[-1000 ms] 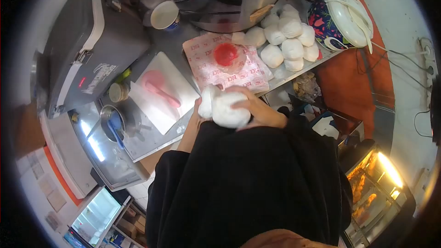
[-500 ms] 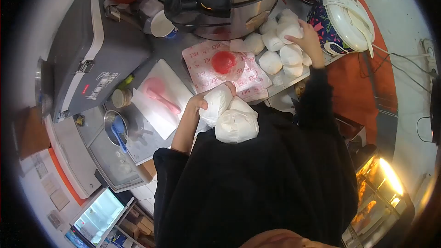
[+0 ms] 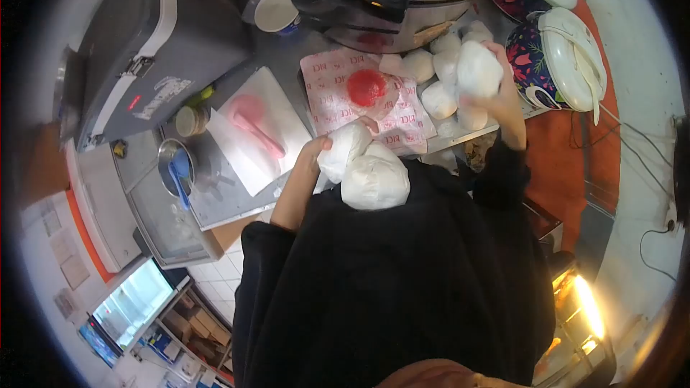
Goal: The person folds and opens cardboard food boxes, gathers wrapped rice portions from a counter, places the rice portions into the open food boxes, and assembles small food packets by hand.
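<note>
My left hand point(image 3: 313, 154) is closed around a round white paper-wrapped bundle point(image 3: 343, 152). Another white wrapped bundle point(image 3: 374, 184) rests beside it, against my dark clothing. My right hand point(image 3: 507, 97) grips one more white bundle point(image 3: 479, 70), raised over a pile of similar bundles point(image 3: 439, 100) at the counter's right side; my fingers are partly behind it. Between my hands and the big pot lies a sheet of printed paper point(image 3: 334, 72) with a red round patch point(image 3: 366, 88) on it.
A large metal pot point(image 3: 449, 11) stands at the back, with flowered rice cookers point(image 3: 528, 57) to its right. Leftward are white paper with a pink spoon point(image 3: 257, 133), a metal bowl with a blue spoon point(image 3: 180, 172), a jar point(image 3: 190, 121) and a grey cooler box point(image 3: 165, 43).
My right hand has lifted a bundle from the pile, toward me and to the right. The left hand keeps its bundles. The whole view has shifted slightly.
</note>
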`<state>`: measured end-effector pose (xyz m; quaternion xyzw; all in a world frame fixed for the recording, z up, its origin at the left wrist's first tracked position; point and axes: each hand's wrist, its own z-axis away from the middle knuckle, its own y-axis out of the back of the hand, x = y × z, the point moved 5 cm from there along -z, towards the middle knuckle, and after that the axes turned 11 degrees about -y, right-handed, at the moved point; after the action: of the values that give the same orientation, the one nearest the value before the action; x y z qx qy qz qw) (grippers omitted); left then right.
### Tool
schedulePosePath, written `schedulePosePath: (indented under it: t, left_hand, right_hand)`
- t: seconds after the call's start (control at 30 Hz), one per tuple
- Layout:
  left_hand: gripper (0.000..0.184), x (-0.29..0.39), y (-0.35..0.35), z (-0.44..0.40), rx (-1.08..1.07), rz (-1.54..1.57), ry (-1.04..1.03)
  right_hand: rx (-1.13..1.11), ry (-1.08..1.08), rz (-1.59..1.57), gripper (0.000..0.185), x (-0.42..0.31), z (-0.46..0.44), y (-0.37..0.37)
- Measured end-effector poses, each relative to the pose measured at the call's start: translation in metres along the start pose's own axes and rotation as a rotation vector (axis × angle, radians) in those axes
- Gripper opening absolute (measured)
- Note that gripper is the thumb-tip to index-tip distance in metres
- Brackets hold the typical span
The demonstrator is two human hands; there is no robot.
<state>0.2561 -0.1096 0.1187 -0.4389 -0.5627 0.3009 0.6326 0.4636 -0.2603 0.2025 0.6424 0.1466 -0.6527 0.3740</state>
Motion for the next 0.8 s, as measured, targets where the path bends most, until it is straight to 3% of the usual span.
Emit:
schedulePosePath:
  t: [0.07, 0.17, 0.3, 0.4, 0.43, 0.53, 0.57, 0.67, 0.73, 0.77, 0.8]
  left_hand:
    - [0.087, -0.004, -0.003, -0.006, 0.003, 0.009, 0.013]
    - [0.088, -0.006, -0.007, -0.009, 0.009, 0.014, 0.032]
    - [0.089, -0.004, -0.01, -0.011, -0.001, 0.005, 0.069]
    - [0.091, -0.001, -0.012, -0.014, -0.045, -0.004, 0.127]
    - [0.091, 0.001, -0.015, -0.016, -0.068, -0.011, 0.15]
    - [0.09, 0.006, -0.019, -0.022, -0.194, -0.099, 0.201]
    - [0.089, 0.007, -0.019, -0.023, -0.24, -0.171, 0.177]
    - [0.087, 0.006, -0.022, -0.022, -0.297, -0.164, 0.167]
    - [0.087, 0.009, -0.028, -0.02, -0.275, -0.162, 0.161]
    - [0.086, 0.01, -0.03, -0.019, -0.255, -0.165, 0.157]
    - [0.086, 0.01, -0.031, -0.016, -0.258, -0.167, 0.155]
  right_hand:
    - [-0.14, 0.033, -0.098, 0.074, -0.053, 0.035, -0.037]
    - [-0.551, 0.36, 0.278, 0.076, -0.09, 0.076, -0.099]
    - [-0.693, 0.418, 0.44, 0.082, -0.095, 0.09, -0.117]
    - [-1.022, 0.512, 0.318, 0.083, -0.107, 0.096, -0.109]
    - [-1.014, 0.507, 0.323, 0.083, -0.104, 0.092, -0.105]
    - [-1.262, 0.509, -0.125, 0.08, -0.083, 0.074, -0.078]
    - [-1.278, 0.357, -0.085, 0.078, -0.07, 0.052, -0.062]
    - [-0.42, -0.145, -0.158, 0.061, 0.026, -0.031, -0.01]
    - [0.118, 0.084, 0.604, 0.072, 0.11, -0.076, 0.014]
    - [0.119, 0.086, 0.605, 0.072, 0.119, -0.076, 0.004]
    - [0.066, -0.089, 0.869, 0.073, 0.13, -0.079, -0.012]
